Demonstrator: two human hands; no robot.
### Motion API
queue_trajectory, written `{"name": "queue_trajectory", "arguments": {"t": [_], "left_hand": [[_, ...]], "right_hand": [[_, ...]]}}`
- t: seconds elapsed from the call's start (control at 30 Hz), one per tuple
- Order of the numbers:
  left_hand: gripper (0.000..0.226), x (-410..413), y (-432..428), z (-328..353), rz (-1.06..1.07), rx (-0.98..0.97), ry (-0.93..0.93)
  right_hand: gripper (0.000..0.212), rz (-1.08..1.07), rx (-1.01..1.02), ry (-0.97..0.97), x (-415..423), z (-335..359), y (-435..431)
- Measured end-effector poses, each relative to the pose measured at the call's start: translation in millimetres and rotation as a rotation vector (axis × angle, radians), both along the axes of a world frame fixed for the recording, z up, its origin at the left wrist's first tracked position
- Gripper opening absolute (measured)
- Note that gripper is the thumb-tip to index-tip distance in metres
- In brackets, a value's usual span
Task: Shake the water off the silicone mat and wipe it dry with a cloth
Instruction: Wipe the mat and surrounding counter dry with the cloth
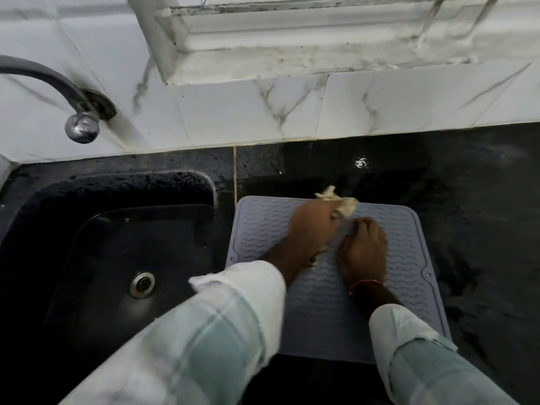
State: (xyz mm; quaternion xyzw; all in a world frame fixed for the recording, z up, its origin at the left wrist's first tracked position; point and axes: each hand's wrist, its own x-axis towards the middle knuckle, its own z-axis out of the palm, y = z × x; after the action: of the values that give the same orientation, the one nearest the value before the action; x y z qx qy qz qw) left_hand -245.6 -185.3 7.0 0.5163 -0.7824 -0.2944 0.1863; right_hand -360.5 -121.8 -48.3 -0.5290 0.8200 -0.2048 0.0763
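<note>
A grey silicone mat (409, 276) with a zigzag ridge pattern lies flat on the dark counter, just right of the sink. Both my hands rest on its far half. My left hand (311, 229) is closed around a crumpled beige cloth (340, 204), which sticks out past the fingers near the mat's far edge and shows again under the wrist. My right hand (365, 247) presses down on the mat beside it, fingers curled, touching the cloth's edge. My forearms hide the mat's middle and near part.
A black sink (117, 258) with a metal drain (142, 285) sits to the left. A metal tap (79, 112) comes out of the white marble-tiled wall. The dark counter (482, 200) around the mat is wet and shiny. A grimy window sill runs above.
</note>
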Motion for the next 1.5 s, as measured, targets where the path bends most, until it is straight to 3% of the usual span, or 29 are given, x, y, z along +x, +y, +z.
{"name": "queue_trajectory", "arguments": {"t": [0.1, 0.23, 0.4, 0.5, 0.63, 0.87, 1.1, 1.3, 1.4, 1.5], "left_hand": [[0.037, -41, 5, -12, -0.033, 0.057, -0.127], [0.032, -21, -10, -27, 0.015, -0.033, -0.297], [0.037, 48, -23, -17, 0.129, -0.002, -0.268], [0.045, 114, -30, -9, 0.245, -0.056, -0.374], [0.035, 160, -33, -8, 0.333, -0.022, -0.51], [0.042, 138, -27, 1, 0.394, 0.059, -0.343], [0.037, 163, 72, 2, 0.33, 0.065, -0.431], [0.041, 184, 151, 5, 0.392, 0.208, -0.482], [0.04, 182, 159, 17, 0.46, 0.247, -0.376], [0.037, 169, 158, 36, 0.568, 0.195, -0.085]], "right_hand": [[0.039, 0.032, -0.003, 0.024, -1, -2, 2], [0.036, 0.0, -0.055, -0.055, 1, 5, 1], [0.04, 0.007, -0.044, -0.015, 1, 5, 3], [0.046, 0.001, -0.06, -0.003, 4, 6, 3], [0.048, -0.012, -0.032, 0.016, 5, 7, 3], [0.051, -0.002, -0.013, 0.049, 5, 6, 2], [0.052, -0.008, -0.003, 0.034, 7, 13, 5], [0.054, 0.021, 0.018, -0.009, 6, 18, 11], [0.054, 0.019, 0.055, -0.066, 8, 21, 12], [0.055, 0.052, -0.011, -0.194, 22, 39, 18]]}}
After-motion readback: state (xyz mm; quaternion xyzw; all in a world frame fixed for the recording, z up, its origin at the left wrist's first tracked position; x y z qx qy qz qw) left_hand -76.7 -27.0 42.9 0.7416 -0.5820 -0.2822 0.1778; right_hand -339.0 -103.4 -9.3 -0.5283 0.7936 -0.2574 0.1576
